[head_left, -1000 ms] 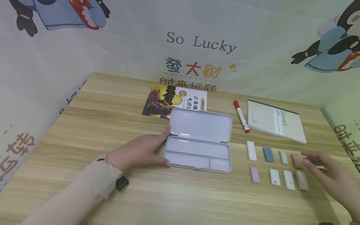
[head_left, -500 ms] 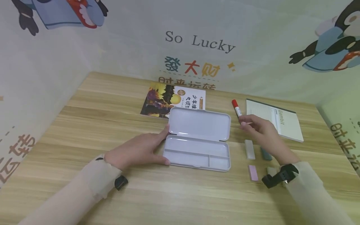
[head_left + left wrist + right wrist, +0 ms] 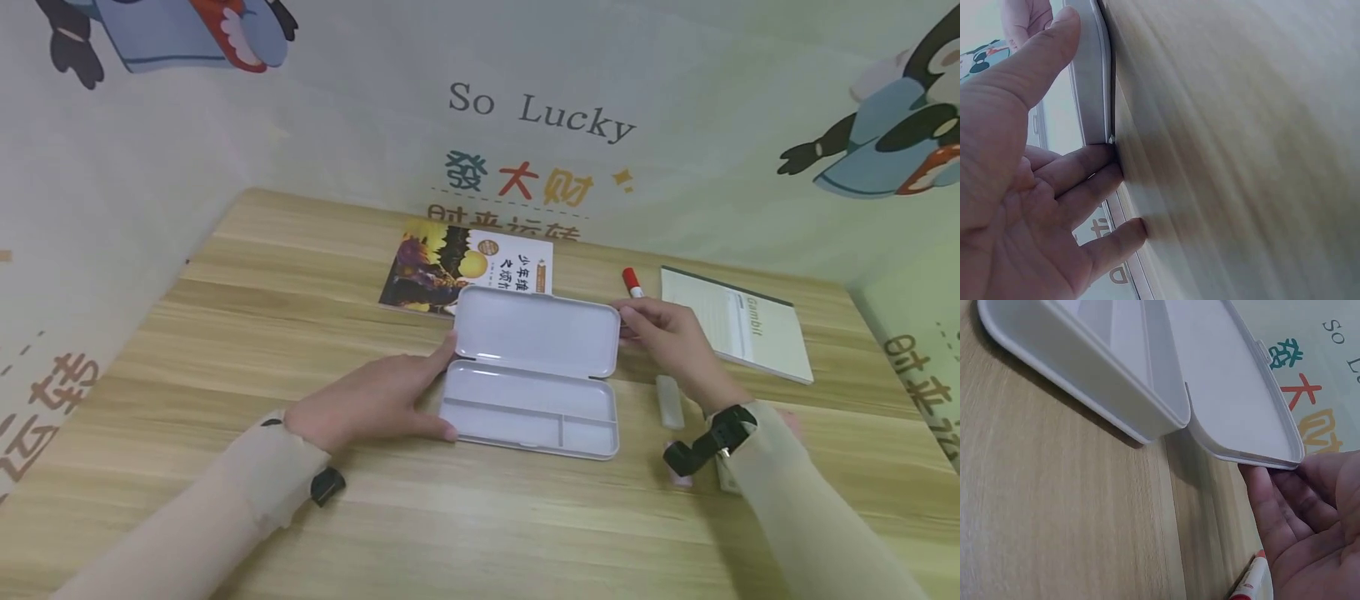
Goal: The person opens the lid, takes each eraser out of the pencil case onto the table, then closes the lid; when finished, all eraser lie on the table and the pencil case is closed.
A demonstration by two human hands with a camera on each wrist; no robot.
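Note:
A pale pencil case lies unfolded on the table, its lid swung back and its divided tray toward me. My left hand rests against the case's left end. In the left wrist view its thumb lies along the case side, while its fingertips touch the table beside the corner. My right hand touches the lid's right edge. In the right wrist view its loosely bent fingers meet the underside of the lid's rim; its thumb is not clear there.
A book lies behind the case, partly under the lid. To the right are a red marker, a notepad, a white eraser and a pink block. My right forearm hides several other small blocks.
My right hand has come from the pink block at the far right, passing over the marker, to the lid's right edge. The left hand stays at the case's left end.

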